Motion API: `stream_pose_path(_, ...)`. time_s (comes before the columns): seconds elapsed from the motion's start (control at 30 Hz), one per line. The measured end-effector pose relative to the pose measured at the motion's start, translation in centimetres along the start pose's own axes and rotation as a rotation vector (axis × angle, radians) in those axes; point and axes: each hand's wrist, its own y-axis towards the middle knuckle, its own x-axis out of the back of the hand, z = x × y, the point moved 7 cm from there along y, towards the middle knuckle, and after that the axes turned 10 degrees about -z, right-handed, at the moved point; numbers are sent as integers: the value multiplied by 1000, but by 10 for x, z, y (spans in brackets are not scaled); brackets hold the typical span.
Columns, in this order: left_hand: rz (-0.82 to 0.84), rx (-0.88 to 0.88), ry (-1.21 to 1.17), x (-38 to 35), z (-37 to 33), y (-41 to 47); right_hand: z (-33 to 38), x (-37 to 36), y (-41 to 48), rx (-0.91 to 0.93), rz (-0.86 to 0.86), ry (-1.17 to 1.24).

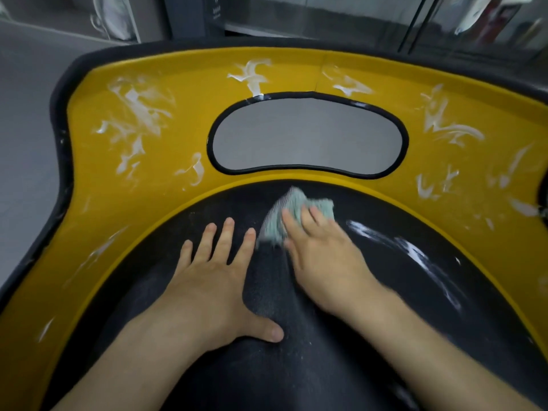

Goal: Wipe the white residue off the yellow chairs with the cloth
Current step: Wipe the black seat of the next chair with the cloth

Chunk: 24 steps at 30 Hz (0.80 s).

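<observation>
While the left hand lies flat, the right hand presses straight-fingered on the cloth, slanting up-right

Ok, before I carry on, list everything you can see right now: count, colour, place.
yellow chair: one, yellow shell with black edge trim, fills the view.
seat pad: one, black, middle and bottom, under both hands.
cut-out: one, oval, black-rimmed, middle of the backrest.
white residue: many smears, white, across the shell at left, top and right; one streak on the seat pad at right.
cloth: one, pale green, near the seat pad's rear edge.
floor: grey, left.
left hand: flat on the seat pad, fingers spread, holds nothing.
right hand: fingers press on the cloth; blurred.
</observation>
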Motion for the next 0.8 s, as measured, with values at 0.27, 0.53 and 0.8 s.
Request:
stream_pose_path(0.27,3,0,1,-2,0,1,11,22,-97,45,-30,46)
stream_pose_path(0.53,41,20,16,-1,-2,3,-22,-4,11,-75,43,-45)
stream_pose_path(0.8,12,15,-2,1,-6,4,-10,25,-121,-55,9,65)
